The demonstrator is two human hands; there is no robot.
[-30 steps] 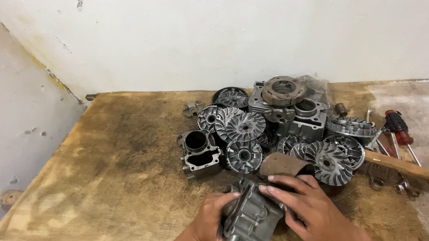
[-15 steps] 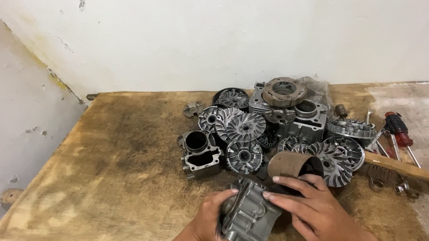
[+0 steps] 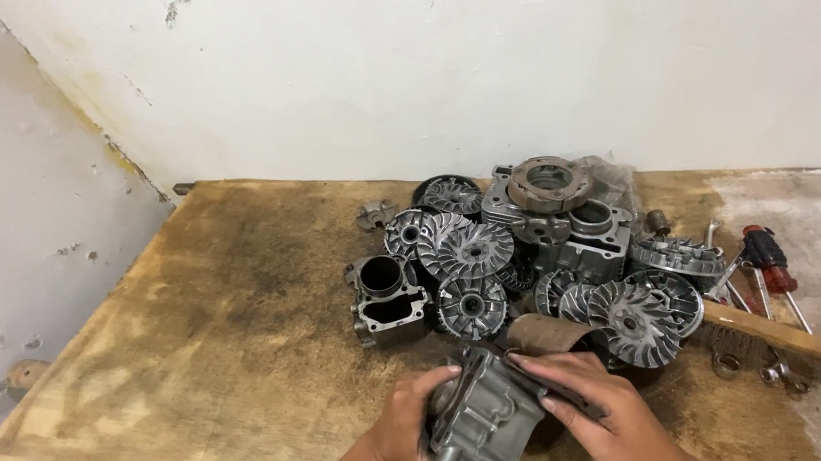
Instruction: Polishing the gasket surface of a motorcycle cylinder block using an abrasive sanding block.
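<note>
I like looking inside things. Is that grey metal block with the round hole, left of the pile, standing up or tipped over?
Standing up. The cylinder block rests on the wooden board with its round bore opening facing upward.

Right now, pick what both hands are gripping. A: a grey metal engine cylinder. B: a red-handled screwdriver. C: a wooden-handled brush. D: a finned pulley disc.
A: the left hand and right hand both clasp the grey cylinder at the board's near edge, while the screwdriver, the discs and the brush lie untouched farther back or to the right.
</note>
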